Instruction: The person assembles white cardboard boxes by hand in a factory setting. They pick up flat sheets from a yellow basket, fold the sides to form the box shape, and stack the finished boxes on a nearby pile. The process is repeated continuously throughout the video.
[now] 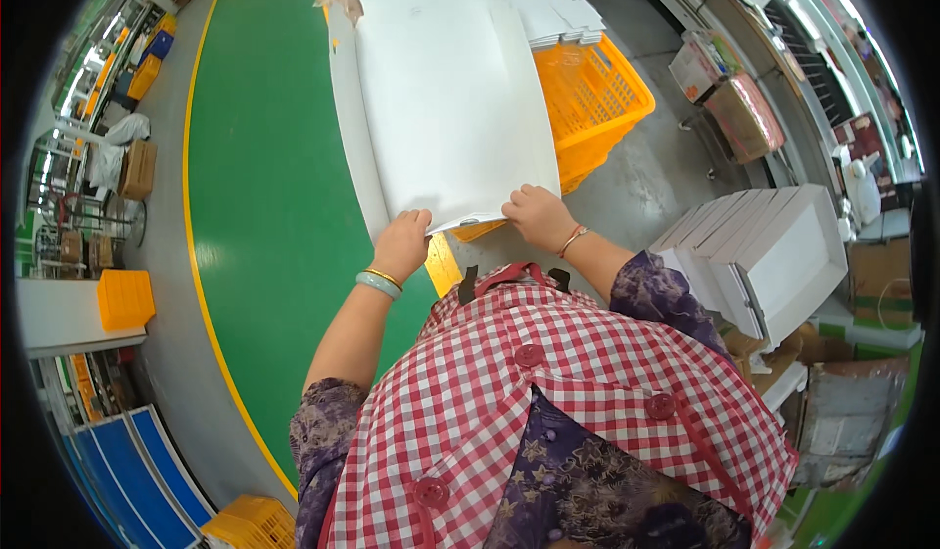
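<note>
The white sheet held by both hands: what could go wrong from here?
1. Both hands, left and right, pinch only the near edge of the big white sheet, so the grip may slip or the sheet may bend.
2. The sheet overhangs the orange crate and could catch on its rim.
3. The flat stack behind looks uneven and might slide.

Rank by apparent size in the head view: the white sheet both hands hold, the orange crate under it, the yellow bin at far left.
1. White sheet, clearly largest.
2. Orange crate, partly hidden beneath the sheet.
3. Yellow bin, smallest, though it sits farther off.
</note>
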`<control>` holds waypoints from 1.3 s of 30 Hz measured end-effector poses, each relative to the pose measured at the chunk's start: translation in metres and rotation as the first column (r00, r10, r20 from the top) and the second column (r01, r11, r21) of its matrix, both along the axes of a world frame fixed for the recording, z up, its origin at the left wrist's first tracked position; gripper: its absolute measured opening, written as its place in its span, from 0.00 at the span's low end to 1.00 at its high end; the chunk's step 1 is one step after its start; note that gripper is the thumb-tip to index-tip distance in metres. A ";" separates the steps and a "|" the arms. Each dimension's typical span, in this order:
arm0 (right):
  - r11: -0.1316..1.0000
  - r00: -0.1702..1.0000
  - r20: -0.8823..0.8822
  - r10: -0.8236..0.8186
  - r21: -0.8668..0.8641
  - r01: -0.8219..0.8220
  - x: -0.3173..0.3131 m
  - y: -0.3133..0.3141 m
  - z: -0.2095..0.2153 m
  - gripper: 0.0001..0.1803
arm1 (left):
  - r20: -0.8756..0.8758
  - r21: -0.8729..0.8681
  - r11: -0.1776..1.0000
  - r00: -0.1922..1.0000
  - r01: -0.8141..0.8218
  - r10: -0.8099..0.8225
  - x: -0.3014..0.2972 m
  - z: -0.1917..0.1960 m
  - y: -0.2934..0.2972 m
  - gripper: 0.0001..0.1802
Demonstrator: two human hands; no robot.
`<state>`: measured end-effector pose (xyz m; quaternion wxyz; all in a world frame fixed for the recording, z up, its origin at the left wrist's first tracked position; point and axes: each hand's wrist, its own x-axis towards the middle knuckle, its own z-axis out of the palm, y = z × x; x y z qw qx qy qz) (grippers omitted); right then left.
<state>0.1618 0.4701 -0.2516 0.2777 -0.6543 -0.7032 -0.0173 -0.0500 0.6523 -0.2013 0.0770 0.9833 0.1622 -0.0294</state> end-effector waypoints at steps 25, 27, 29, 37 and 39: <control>0.895 0.993 -0.005 -0.119 -0.432 0.105 0.033 -0.029 0.002 0.14 | 0.104 -0.011 0.999 0.993 0.050 -0.048 -0.001 -0.030 -0.050 0.07; 0.934 0.999 0.015 -0.043 -0.354 0.046 0.045 -0.040 0.009 0.15 | 0.137 -0.028 0.999 0.990 0.041 -0.037 -0.002 -0.030 -0.049 0.07; 0.954 1.000 0.022 0.016 -0.298 -0.009 0.051 -0.052 0.015 0.15 | 0.125 -0.048 0.998 0.992 0.036 -0.029 -0.004 -0.026 -0.051 0.07; 0.963 1.000 -0.002 -0.022 -0.267 0.021 0.050 -0.056 0.009 0.14 | 0.156 -0.119 0.993 0.987 -0.011 0.030 -0.007 -0.027 -0.048 0.09; 0.956 1.000 0.003 -0.016 -0.292 0.016 0.047 -0.056 0.003 0.14 | 0.101 -0.133 0.991 0.994 -0.022 0.036 -0.012 -0.028 -0.042 0.09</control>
